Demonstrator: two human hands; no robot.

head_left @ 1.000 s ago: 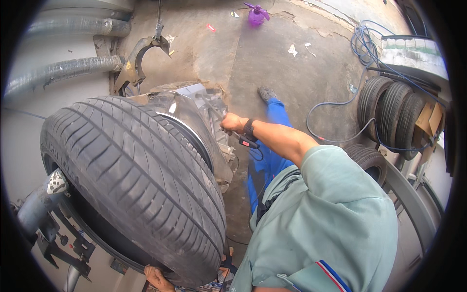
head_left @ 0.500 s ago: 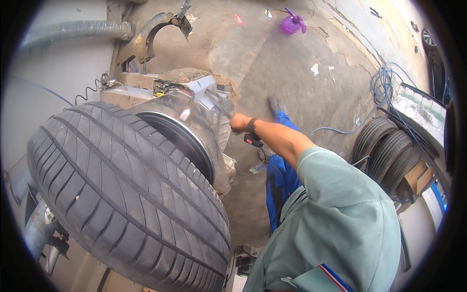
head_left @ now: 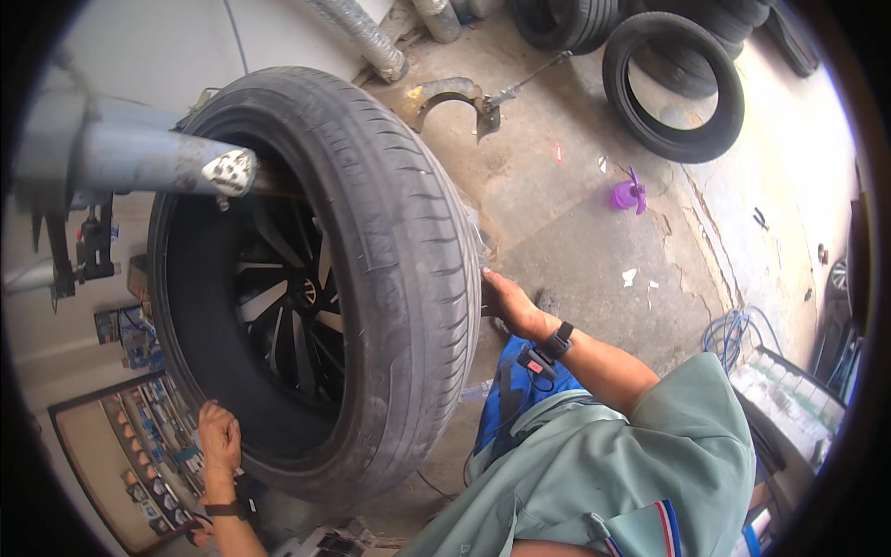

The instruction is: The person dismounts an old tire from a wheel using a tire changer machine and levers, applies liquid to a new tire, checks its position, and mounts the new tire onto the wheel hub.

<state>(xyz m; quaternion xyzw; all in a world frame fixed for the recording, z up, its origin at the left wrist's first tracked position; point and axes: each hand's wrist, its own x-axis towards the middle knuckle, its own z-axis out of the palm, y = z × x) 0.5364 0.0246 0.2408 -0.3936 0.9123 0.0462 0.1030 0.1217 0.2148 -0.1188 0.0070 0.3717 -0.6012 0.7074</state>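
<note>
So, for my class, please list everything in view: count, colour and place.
Large tyre: one, black, between the hands
Spoked wheel: one, black and silver, seen through its opening
Metal arm: one, blue-grey, far left
Other tyres: several, black, floor, top right
Curved bracket: one, brownish, top centre
Container: one, purple, on the floor
Hose: apparently one, blue, coiled, right
Ducts: at least two, silvery, top
Framed board: one, tan, lower left
Scraps: several, mostly white, floor
Shirt: one, pale green, lower right
Trousers: one pair, blue, lower centre
Wristbands: two, dark, wrists
Left hand: one, bare, at large tyre's lower left edge
Right hand: one, bare, against its tread
</note>
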